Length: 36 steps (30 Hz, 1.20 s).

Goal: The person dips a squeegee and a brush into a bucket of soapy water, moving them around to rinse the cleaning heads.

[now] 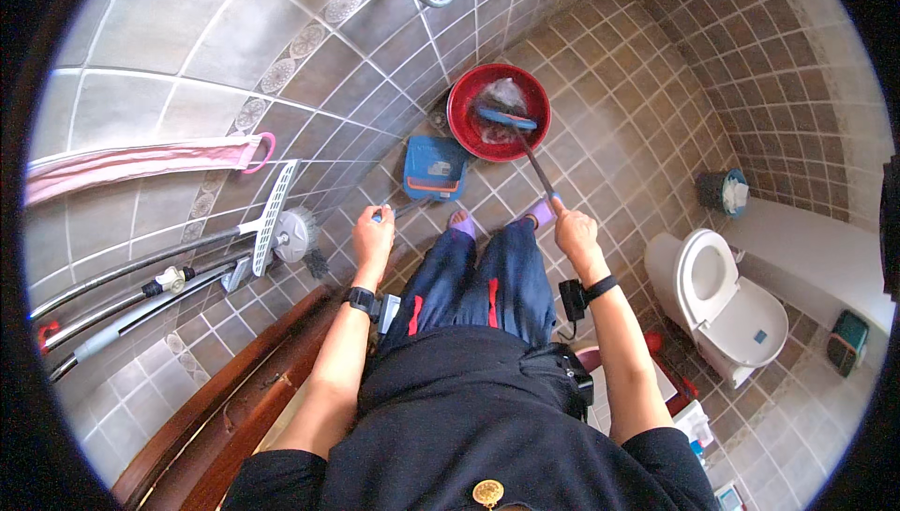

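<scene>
My right hand (575,230) is wrapped round the dark handle of a broom with a blue head (507,119). That head lies tilted inside a round red basin (542,103), among whitish water or suds. My left hand (374,239) is closed on the handle of a blue dustpan (434,157). The dustpan sits just left of the basin, close to the tiled wall, and an orange-edged strip shows on it. The broom's bristles are hard to make out.
A white toilet (705,272) with its lid folded back stands at right, a small bin (714,194) beyond it. Along the left wall lean mop poles (141,272) and a round brush (295,234). A wooden door frame (253,389) is near my left arm.
</scene>
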Tool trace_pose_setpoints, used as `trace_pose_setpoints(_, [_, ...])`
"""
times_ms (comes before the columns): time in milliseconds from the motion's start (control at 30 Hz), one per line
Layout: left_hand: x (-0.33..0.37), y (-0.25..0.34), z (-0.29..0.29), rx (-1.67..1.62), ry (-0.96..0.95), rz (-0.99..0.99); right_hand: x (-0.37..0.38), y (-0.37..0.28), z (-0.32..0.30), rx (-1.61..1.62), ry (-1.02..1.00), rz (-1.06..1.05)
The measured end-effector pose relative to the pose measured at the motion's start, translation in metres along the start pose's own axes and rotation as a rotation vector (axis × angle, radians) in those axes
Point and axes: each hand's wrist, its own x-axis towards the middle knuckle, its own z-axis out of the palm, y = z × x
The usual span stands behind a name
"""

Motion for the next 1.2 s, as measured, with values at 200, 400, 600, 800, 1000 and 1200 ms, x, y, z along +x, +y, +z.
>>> trace_pose_setpoints(200, [-0.001, 0.011, -0.004, -0.015, -0.037, -0.021, 0.041, -0.026, 0.024, -0.141, -0.063, -0.115])
trace_pose_setpoints(400, [0.019, -0.031, 0.004, 0.091, 0.096, 0.189, 0.050, -0.022, -0.005, 0.316, -0.025, 0.073])
trace_pose_setpoints(600, [0.011, -0.008, 0.003, 0.105, 0.020, 0.018, -0.018, 0.047, -0.045, 1.501, -0.132, 0.275])
trace_pose_setpoints(800, [0.010, -0.010, 0.004, 0.116, 0.049, 0.040, -0.048, 0.050, -0.023, 1.550, -0.285, 0.434])
trace_pose_setpoints(1000, [0.019, -0.031, 0.009, 0.127, 0.078, 0.103, 0.002, 0.019, 0.016, 0.508, 0.115, 0.206])
trace_pose_setpoints(1200, [0.023, -0.029, 0.013, 0.123, 0.097, 0.217, 0.061, 0.000, 0.022, 0.444, -0.005, 0.274])
